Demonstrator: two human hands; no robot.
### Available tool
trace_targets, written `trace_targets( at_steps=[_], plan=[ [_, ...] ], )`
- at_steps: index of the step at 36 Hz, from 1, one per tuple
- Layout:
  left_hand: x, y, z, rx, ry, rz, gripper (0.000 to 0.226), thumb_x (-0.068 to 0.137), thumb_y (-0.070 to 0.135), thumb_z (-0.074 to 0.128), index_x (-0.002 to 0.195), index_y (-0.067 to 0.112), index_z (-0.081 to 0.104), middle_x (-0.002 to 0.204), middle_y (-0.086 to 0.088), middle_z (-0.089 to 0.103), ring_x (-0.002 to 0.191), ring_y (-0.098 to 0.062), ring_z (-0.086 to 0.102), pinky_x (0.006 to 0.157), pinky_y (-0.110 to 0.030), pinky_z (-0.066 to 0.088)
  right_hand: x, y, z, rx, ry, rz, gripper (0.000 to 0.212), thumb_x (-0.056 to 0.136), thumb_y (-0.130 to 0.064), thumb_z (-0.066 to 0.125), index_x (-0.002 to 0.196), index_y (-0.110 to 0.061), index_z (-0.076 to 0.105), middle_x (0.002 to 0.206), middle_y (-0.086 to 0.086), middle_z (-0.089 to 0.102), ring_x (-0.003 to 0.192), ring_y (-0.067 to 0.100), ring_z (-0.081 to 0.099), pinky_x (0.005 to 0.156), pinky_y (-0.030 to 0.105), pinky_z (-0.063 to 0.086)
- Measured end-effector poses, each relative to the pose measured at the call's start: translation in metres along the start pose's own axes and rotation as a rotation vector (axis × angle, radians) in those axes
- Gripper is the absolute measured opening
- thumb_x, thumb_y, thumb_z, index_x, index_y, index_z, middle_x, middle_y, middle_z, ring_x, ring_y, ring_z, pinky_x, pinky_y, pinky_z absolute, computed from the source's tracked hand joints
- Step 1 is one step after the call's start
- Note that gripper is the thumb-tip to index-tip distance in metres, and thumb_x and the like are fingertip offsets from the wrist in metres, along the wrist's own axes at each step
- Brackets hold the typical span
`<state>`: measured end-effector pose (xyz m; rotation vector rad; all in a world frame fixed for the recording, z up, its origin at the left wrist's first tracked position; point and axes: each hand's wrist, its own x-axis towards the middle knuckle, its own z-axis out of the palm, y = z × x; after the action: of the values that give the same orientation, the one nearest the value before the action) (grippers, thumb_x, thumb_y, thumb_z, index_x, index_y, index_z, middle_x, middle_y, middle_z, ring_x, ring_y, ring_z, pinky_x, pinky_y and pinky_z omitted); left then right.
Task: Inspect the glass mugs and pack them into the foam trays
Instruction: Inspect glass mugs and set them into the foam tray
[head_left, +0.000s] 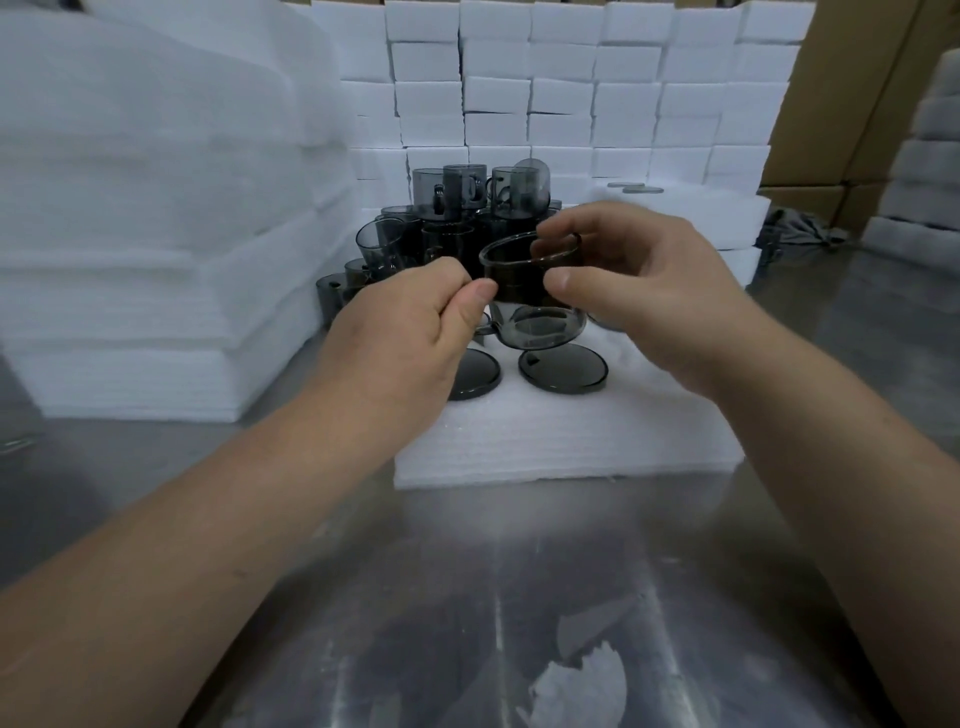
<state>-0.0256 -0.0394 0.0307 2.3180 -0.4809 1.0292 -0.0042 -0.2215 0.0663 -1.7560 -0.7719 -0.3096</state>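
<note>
A stack of foam sheets (156, 312) stands at the left, and beside it a pile of dark glass mugs (447, 208) waits at the back, none of them packed. The left hand (410, 332), fingers curled, pinches the left side of one mug (519, 283), which is held in the air above the foam tray (571, 436). The right hand (649, 291) grips its right side, thumb on the near wall and fingers over the rim.

The mug's long axis is near upright, mouth up and tipped slightly toward the camera; its handle seems to sit low on the left. This looks like inspection, with packing barely begun. Only two dark round discs (563, 370) lie on the tray, and I cannot tell whether they are lids.
</note>
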Motion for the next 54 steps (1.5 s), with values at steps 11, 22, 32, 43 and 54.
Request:
trace_targets(
  at_steps=[11,22,32,43,54],
  plan=[
    [0.002,0.001,-0.002,-0.098,-0.098,-0.165,0.016,0.093,0.049,0.033,0.084,0.047,0.045,0.074,0.044,0.052,0.077,0.021,0.047,0.061,-0.017,0.032,0.007,0.004,-0.012,-0.011,0.525,0.008,0.022,0.079,-0.023,0.071,0.067,-0.024,0.052,0.061,-0.012,0.053,0.053,-0.001,0.047,0.054,0.015,0.040],
    [0.003,0.002,0.000,-0.053,-0.194,-0.260,0.031,0.078,0.057,0.031,0.075,0.038,0.055,0.077,0.028,0.056,0.074,0.009,0.049,0.056,-0.024,0.034,0.013,0.014,-0.026,-0.230,0.678,0.177,0.020,0.071,-0.032,0.067,0.068,-0.028,0.048,0.063,-0.013,0.048,0.046,-0.003,0.042,0.049,0.017,0.035],
    [0.004,0.002,0.002,0.051,-0.285,-0.213,0.044,0.080,0.054,0.032,0.106,0.036,0.063,0.099,0.025,0.050,0.092,0.001,0.045,0.076,-0.023,0.031,0.008,0.002,-0.028,-0.427,0.512,0.214,0.028,0.071,-0.034,0.067,0.063,-0.022,0.043,0.060,-0.004,0.045,0.056,0.018,0.044,0.059,0.034,0.043],
    [0.003,0.002,0.002,0.123,-0.415,-0.269,0.045,0.088,0.051,0.032,0.106,0.020,0.059,0.104,0.002,0.061,0.084,-0.010,0.045,0.075,-0.031,0.036,-0.021,0.000,-0.024,-0.543,0.423,0.140,0.031,0.075,-0.034,0.070,0.061,-0.020,0.046,0.079,-0.001,0.063,0.063,0.017,0.054,0.058,0.031,0.040],
    [0.004,0.004,0.000,0.135,-0.409,-0.312,0.042,0.088,0.051,0.034,0.100,0.022,0.062,0.097,0.002,0.063,0.083,-0.014,0.050,0.080,-0.033,0.043,-0.038,0.011,-0.027,-0.530,0.414,0.127,0.031,0.066,-0.035,0.070,0.055,-0.019,0.046,0.092,-0.024,0.055,0.104,0.006,0.057,0.082,0.032,0.045]
  ],
)
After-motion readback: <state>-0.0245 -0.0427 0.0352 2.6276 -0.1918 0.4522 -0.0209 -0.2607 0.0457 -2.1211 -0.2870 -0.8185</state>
